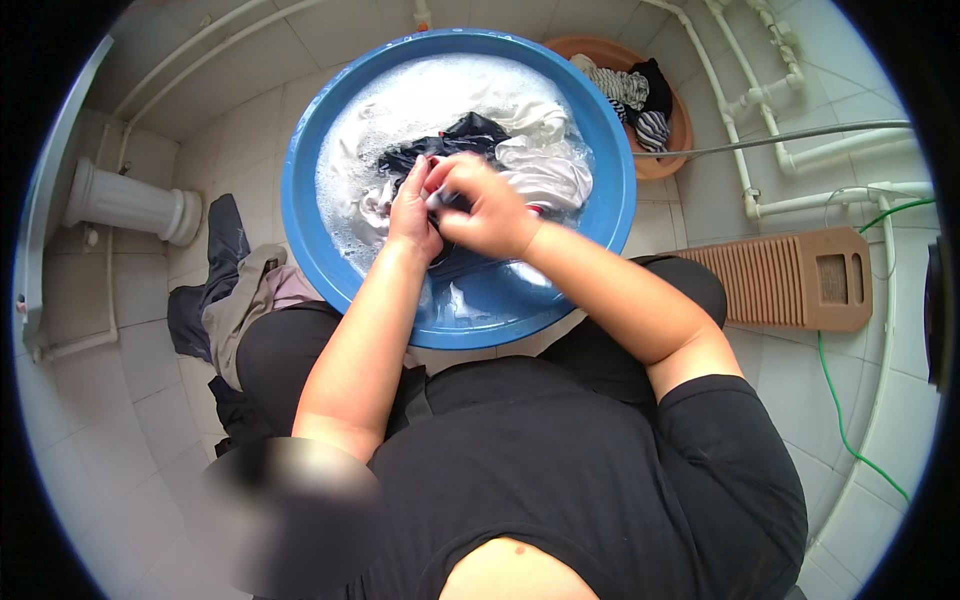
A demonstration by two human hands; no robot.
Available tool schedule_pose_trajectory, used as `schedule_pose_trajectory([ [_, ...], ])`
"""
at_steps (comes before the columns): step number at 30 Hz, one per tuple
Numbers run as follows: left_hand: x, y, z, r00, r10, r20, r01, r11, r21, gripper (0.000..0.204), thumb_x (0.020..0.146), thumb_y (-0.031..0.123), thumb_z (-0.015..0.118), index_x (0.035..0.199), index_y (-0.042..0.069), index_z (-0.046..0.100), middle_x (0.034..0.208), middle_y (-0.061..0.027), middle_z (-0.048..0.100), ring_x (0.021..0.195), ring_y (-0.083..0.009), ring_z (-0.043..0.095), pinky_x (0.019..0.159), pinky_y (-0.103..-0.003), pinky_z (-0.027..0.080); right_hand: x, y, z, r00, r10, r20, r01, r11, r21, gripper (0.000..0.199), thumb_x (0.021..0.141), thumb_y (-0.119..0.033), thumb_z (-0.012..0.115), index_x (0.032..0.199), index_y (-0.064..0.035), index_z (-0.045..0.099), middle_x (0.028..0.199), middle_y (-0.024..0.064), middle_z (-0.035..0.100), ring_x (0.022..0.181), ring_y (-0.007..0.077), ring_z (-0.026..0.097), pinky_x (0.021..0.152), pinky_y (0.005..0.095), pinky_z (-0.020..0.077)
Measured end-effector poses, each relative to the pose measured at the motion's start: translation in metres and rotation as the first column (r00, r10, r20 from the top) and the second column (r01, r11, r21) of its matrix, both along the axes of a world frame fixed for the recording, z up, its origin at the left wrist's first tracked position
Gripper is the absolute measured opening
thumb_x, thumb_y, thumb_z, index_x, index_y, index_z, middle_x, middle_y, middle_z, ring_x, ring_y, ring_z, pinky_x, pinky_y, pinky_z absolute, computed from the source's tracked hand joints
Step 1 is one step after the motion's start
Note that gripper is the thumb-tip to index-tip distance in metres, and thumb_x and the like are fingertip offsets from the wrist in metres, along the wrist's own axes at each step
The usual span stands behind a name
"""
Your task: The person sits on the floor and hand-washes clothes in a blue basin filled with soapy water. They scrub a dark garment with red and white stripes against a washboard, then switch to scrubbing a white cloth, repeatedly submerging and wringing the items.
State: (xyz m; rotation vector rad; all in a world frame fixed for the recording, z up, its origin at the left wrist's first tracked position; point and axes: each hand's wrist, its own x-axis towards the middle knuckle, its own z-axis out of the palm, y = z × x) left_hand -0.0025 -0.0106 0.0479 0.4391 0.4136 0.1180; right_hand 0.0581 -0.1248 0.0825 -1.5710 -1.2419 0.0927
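Observation:
A large blue basin (pixel 300 200) of soapy water stands before me, with white foam (pixel 400 100) at its far side. My left hand (pixel 412 212) and my right hand (pixel 488 208) meet over its middle. Both are closed on a dark garment (pixel 450 258), bunched between them and mostly hidden by the fingers; my right hand is slightly blurred. Just beyond them, black cloth (pixel 470 133) rises out of the foam. White cloth (pixel 550 165) floats wet to the right of my right hand.
A brown washboard (pixel 765 280) lies at the right. Behind the basin, an orange tub (pixel 677 150) holds striped and black clothes. Dark and grey clothes (pixel 232 290) lie on the floor at left, near a white pedestal (pixel 125 205). White pipes (pixel 750 150) and a green cord (pixel 845 430) run along the right.

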Motion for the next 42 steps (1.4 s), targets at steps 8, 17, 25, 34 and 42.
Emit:
schedule_pose_trajectory([
  [8, 0.003, -0.008, -0.033, 0.986, -0.092, -0.137, 0.081, 0.993, -0.085, 0.025, 0.087, 0.036, 0.053, 0.085, 0.012, 0.06, 0.077, -0.0034, 0.061, 0.068, -0.0151, 0.058, 0.063, -0.032, 0.048, -0.015, 0.007, -0.015, 0.936, -0.254, 0.243, 0.252, 0.967, 0.041, 0.017, 0.069, -0.021, 0.065, 0.063, -0.0066, 0.057, 0.063, 0.0128, 0.054, 0.058, 0.0302, 0.055, 0.052, 0.0369, 0.0444],
  [17, -0.006, -0.006, -0.032, 0.986, -0.109, -0.124, 0.116, 0.992, 0.055, 0.028, 0.086, 0.034, 0.049, 0.067, 0.014, 0.052, 0.061, -0.0004, 0.052, 0.055, -0.0145, 0.05, 0.055, -0.031, 0.042, -0.049, 0.006, 0.001, 0.973, -0.153, 0.173, 0.164, 0.985, -0.053, 0.022, 0.075, -0.022, 0.06, 0.063, -0.0045, 0.055, 0.063, 0.0151, 0.055, 0.057, 0.0316, 0.055, 0.053, 0.0381, 0.0444],
  [25, -0.008, -0.02, -0.032, 0.994, 0.036, -0.101, -0.033, 0.999, 0.032, 0.025, 0.087, 0.034, 0.048, 0.081, 0.01, 0.056, 0.075, -0.0034, 0.057, 0.07, -0.0168, 0.055, 0.066, -0.031, 0.046, -0.034, 0.004, -0.012, 0.967, -0.175, 0.185, 0.204, 0.967, -0.151, 0.022, 0.075, -0.026, 0.059, 0.062, -0.0079, 0.057, 0.064, 0.0109, 0.058, 0.059, 0.0291, 0.059, 0.057, 0.0388, 0.0475],
  [34, -0.003, -0.012, 0.001, 0.991, -0.015, -0.133, 0.01, 0.999, -0.038, 0.031, 0.092, 0.031, 0.041, 0.092, 0.008, 0.061, 0.089, -0.0079, 0.065, 0.08, -0.0216, 0.063, 0.076, -0.037, 0.052, 0.06, -0.01, -0.046, 0.768, -0.638, 0.063, 0.568, 0.631, -0.529, 0.035, 0.078, -0.041, 0.061, 0.085, -0.0076, 0.058, 0.08, 0.0149, 0.062, 0.076, 0.0344, 0.061, 0.068, 0.041, 0.0482],
  [42, 0.001, 0.007, -0.039, 0.953, 0.269, -0.137, -0.252, 0.959, 0.133, 0.026, 0.093, 0.013, 0.041, 0.118, 0.008, 0.045, 0.105, -0.0103, 0.058, 0.094, -0.0262, 0.059, 0.082, -0.04, 0.051, 0.096, -0.047, -0.066, 0.928, -0.332, -0.169, 0.011, 0.478, -0.878, 0.059, 0.069, -0.058, 0.063, 0.097, -0.0059, 0.065, 0.094, 0.015, 0.065, 0.092, 0.0284, 0.061, 0.082, 0.0351, 0.0446],
])
